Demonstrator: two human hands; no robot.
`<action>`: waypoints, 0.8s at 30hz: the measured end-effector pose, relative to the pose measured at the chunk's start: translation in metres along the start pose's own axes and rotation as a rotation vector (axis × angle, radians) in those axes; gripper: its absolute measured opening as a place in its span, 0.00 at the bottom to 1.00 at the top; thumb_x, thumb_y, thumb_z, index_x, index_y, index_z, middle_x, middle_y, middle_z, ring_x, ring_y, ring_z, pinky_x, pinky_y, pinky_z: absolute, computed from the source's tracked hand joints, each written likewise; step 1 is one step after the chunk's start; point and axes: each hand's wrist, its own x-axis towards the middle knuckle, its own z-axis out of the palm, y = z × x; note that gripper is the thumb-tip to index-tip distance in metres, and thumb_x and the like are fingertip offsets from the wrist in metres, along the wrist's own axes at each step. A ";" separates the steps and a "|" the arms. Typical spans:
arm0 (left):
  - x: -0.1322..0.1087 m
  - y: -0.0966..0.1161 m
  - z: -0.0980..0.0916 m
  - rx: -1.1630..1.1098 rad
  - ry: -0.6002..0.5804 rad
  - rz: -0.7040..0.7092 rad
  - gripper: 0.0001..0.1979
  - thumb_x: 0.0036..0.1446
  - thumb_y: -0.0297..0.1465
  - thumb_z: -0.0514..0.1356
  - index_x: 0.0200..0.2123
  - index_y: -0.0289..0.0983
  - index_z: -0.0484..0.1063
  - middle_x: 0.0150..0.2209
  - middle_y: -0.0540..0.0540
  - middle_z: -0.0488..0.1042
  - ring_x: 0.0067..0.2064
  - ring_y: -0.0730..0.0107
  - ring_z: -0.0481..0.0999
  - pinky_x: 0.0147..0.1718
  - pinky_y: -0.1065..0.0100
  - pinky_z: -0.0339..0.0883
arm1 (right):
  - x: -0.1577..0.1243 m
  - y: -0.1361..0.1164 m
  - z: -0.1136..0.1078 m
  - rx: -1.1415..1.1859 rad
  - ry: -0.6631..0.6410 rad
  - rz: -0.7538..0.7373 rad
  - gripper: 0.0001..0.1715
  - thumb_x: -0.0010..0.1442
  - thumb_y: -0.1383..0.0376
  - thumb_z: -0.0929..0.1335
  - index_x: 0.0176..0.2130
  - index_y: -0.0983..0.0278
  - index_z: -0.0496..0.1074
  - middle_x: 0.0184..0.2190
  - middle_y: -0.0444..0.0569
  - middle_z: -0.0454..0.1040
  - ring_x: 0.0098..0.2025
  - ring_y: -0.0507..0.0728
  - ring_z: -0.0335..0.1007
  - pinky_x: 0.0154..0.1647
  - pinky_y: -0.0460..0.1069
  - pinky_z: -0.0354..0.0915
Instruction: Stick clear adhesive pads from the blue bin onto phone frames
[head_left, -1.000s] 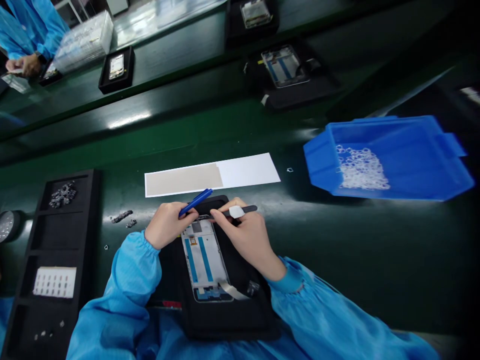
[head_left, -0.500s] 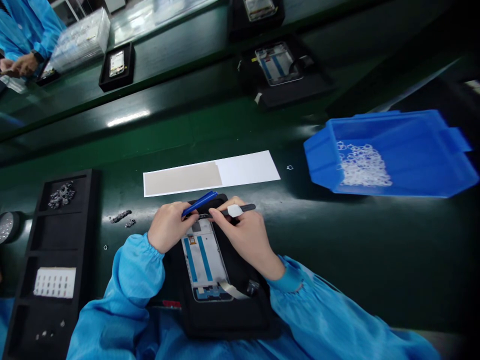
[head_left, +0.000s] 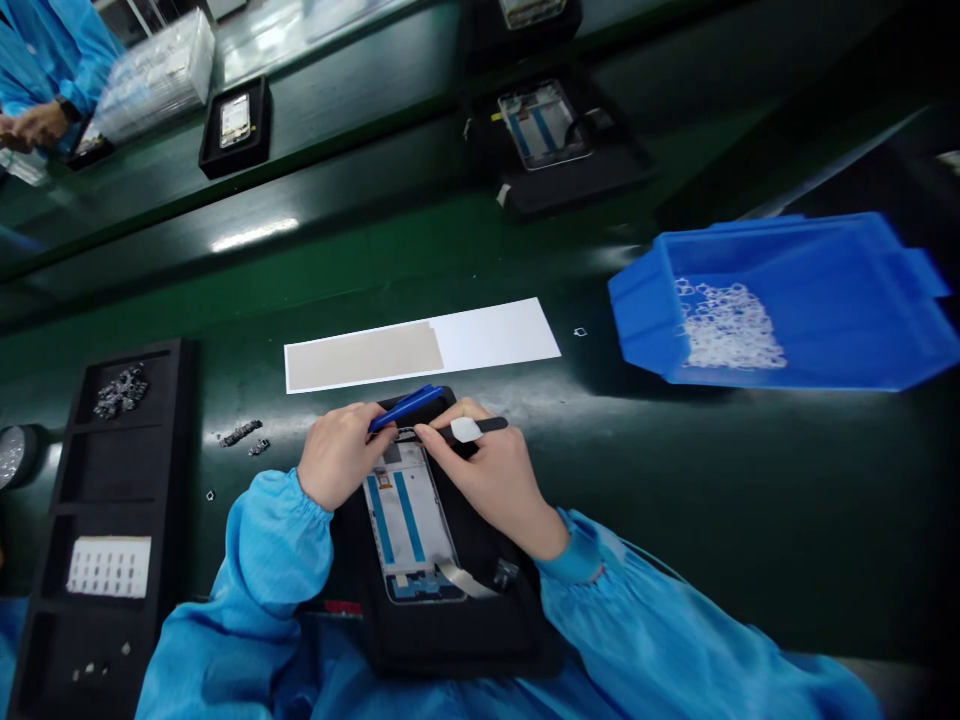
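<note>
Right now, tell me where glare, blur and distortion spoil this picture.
Head view: overhead light glares in a streak on the green belt and on the clear tray stack; straight edges bow toward the corners, wide-lens distortion; the blue bin and far corners look soft; the phone frame between both hands stays sharp.

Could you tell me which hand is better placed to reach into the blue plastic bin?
Probably the right hand: the blue plastic bin lies on its side, though its grip holds dark tweezers.
</note>
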 end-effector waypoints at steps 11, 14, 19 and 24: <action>0.001 -0.001 -0.002 -0.005 0.017 0.024 0.06 0.61 0.32 0.58 0.35 0.40 0.75 0.32 0.49 0.77 0.34 0.66 0.76 0.30 0.69 0.62 | 0.000 0.001 0.003 -0.043 0.022 -0.031 0.13 0.62 0.59 0.67 0.27 0.59 0.66 0.24 0.45 0.71 0.28 0.56 0.70 0.31 0.52 0.61; 0.002 -0.003 0.001 -0.007 0.023 0.034 0.06 0.61 0.32 0.58 0.35 0.40 0.75 0.33 0.49 0.77 0.35 0.65 0.76 0.31 0.69 0.63 | 0.001 0.002 0.004 -0.022 0.025 -0.023 0.13 0.61 0.59 0.67 0.26 0.60 0.66 0.24 0.45 0.71 0.28 0.57 0.69 0.32 0.52 0.61; -0.020 -0.004 0.018 -0.153 0.245 0.058 0.07 0.61 0.30 0.57 0.40 0.39 0.76 0.36 0.47 0.78 0.38 0.64 0.77 0.38 0.68 0.68 | 0.000 0.007 0.004 0.210 0.075 0.031 0.13 0.62 0.58 0.67 0.28 0.59 0.66 0.24 0.44 0.70 0.28 0.57 0.70 0.32 0.51 0.65; -0.080 -0.029 0.036 -0.375 0.620 -0.045 0.12 0.65 0.33 0.54 0.45 0.39 0.76 0.40 0.44 0.80 0.42 0.64 0.79 0.44 0.67 0.73 | -0.001 0.022 0.008 0.278 0.191 0.079 0.15 0.59 0.51 0.67 0.31 0.60 0.70 0.28 0.47 0.73 0.31 0.59 0.70 0.33 0.52 0.65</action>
